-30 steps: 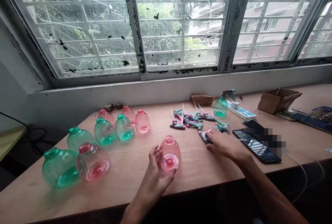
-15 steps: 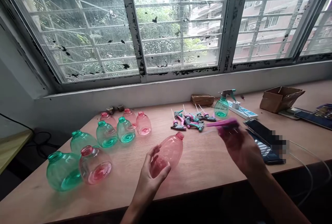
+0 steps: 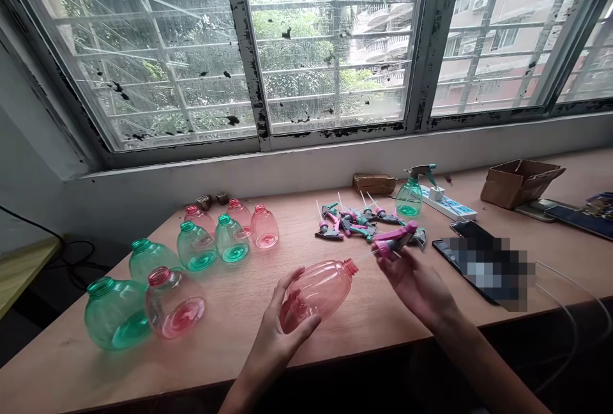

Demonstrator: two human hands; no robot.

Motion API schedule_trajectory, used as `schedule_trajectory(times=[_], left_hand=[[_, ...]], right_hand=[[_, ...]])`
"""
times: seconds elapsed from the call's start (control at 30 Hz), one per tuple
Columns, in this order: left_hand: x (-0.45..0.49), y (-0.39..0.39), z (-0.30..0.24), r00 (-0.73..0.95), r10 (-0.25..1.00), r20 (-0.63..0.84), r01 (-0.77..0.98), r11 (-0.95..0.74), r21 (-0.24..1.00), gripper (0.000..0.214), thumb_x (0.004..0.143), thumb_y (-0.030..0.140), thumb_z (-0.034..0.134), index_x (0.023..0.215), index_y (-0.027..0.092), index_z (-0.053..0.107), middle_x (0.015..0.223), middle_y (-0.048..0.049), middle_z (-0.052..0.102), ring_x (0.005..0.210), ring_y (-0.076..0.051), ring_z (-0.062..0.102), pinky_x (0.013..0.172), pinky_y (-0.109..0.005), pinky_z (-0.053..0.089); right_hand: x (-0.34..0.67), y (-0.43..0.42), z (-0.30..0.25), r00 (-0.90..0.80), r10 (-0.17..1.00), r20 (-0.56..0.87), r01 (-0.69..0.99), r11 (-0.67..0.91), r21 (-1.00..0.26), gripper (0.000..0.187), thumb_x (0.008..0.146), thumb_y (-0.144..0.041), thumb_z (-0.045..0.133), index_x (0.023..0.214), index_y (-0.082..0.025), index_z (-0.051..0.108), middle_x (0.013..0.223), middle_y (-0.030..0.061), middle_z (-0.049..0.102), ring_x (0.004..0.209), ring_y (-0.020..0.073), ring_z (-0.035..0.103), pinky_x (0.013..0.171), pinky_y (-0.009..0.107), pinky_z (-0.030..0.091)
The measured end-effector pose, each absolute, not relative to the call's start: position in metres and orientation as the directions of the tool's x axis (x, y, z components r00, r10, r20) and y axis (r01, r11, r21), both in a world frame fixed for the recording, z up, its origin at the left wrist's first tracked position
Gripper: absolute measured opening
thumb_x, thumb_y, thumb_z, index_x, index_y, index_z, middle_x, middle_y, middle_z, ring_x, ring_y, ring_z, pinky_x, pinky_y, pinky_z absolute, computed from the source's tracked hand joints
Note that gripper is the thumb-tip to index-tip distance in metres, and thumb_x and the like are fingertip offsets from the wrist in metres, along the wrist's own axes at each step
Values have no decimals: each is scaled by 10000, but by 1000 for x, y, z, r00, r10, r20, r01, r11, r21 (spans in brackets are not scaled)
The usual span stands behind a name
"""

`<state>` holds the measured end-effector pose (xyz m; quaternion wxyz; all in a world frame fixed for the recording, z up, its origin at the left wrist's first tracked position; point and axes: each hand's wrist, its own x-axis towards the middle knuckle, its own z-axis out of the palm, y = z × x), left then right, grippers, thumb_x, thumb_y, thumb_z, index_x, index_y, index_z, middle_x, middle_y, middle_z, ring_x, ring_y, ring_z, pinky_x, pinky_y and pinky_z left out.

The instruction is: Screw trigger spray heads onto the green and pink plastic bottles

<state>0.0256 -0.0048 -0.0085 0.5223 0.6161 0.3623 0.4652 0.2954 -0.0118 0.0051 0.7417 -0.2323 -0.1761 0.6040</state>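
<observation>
My left hand (image 3: 282, 323) is wrapped round a clear pink plastic bottle (image 3: 320, 287), tilted on its side with its open neck pointing right. My right hand (image 3: 412, 278) pinches a pink and grey trigger sprayer head (image 3: 393, 240); its thin white dip tube points at the bottle's neck, just short of it. Both are held a little above the wooden table (image 3: 364, 308).
Several empty green and pink bottles (image 3: 143, 292) stand at the left. A pile of sprayer heads (image 3: 352, 222) lies in the middle, with an assembled green spray bottle (image 3: 410, 193) behind. Phones (image 3: 474, 254), a power strip (image 3: 447, 204) and a cardboard box (image 3: 520, 181) are at the right.
The pink bottle was lifted off the table and tipped onto its side. My right hand picked a sprayer head from the pile and brought it to the bottle's neck.
</observation>
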Motion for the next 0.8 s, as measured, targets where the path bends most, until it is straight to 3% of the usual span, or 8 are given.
schedule_trajectory(times=[0.07, 0.17, 0.33, 0.43, 0.53, 0.6, 0.7, 0.8], left_hand=[[26, -4, -8, 277, 935, 220, -79, -206, 975, 649, 768, 368, 803, 1357, 305, 539, 1487, -88, 491, 1341, -340, 491, 1141, -480, 370], [27, -1, -6, 232, 945, 232, -185, -191, 964, 647, 778, 381, 792, 1360, 265, 532, 1410, -130, 566, 1340, -358, 487, 1072, -482, 431], [25, 4, -4, 226, 970, 91, -339, -10, 941, 585, 834, 507, 698, 1320, 210, 566, 1330, -142, 617, 1228, -349, 573, 899, -416, 517], [24, 6, -5, 191, 978, 79, -327, -12, 945, 491, 899, 538, 608, 1246, 192, 615, 1265, -126, 641, 1212, -310, 571, 897, -383, 507], [23, 7, -5, 155, 986, 68, -322, -15, 947, 471, 920, 541, 578, 1225, 186, 630, 1231, -116, 653, 1196, -288, 576, 901, -365, 505], [22, 7, -6, 163, 985, 62, -319, -7, 948, 476, 925, 534, 577, 1251, 190, 620, 1240, -113, 660, 1187, -282, 587, 887, -351, 507], [23, 6, -4, 200, 979, 42, -332, 28, 943, 512, 934, 562, 543, 1284, 193, 607, 1243, -120, 679, 1160, -293, 617, 874, -366, 514], [25, 4, -2, 164, 986, 23, -336, 34, 941, 581, 918, 607, 536, 1312, 183, 592, 1206, -126, 705, 1115, -295, 645, 868, -371, 517]], right_hand=[[287, -11, -2, 98, 994, 50, -791, 108, -602, 265, 966, -379, 603, 1050, -167, 738, 1111, 106, 760, 988, 187, 722, 823, 262, 605], [280, -16, -11, -45, 973, 227, -702, 131, -700, 532, 799, -583, 753, 1186, -223, 693, 1226, 103, 701, 1066, 253, 681, 912, 376, 569], [271, -31, -19, -277, 917, 288, -402, 161, -901, 1043, 468, -390, 1001, 1399, -313, 537, 1386, 105, 561, 1020, 282, 666, 925, 453, 539], [262, -32, -22, -129, 931, 341, -277, 296, -914, 914, 633, -472, 913, 1431, -316, 497, 1462, 125, 464, 996, 269, 659, 711, 338, 597], [255, -29, -22, -36, 942, 333, -357, 299, -885, 791, 869, -552, 676, 1532, -383, 280, 1447, 137, 458, 847, 238, 680, 474, 278, 563], [254, -27, -21, -9, 947, 321, -433, 286, -855, 684, 948, -508, 576, 1535, -423, 234, 1469, 123, 442, 848, 238, 682, 489, 312, 584], [257, -28, -18, -28, 944, 329, -457, 280, -844, 445, 1000, -453, 494, 1427, -329, 484, 1473, 128, 467, 931, 262, 675, 578, 355, 605], [260, -30, -18, -79, 948, 310, -408, 253, -877, 462, 947, -401, 623, 1382, -271, 532, 1330, 137, 599, 933, 256, 679, 651, 359, 598]])
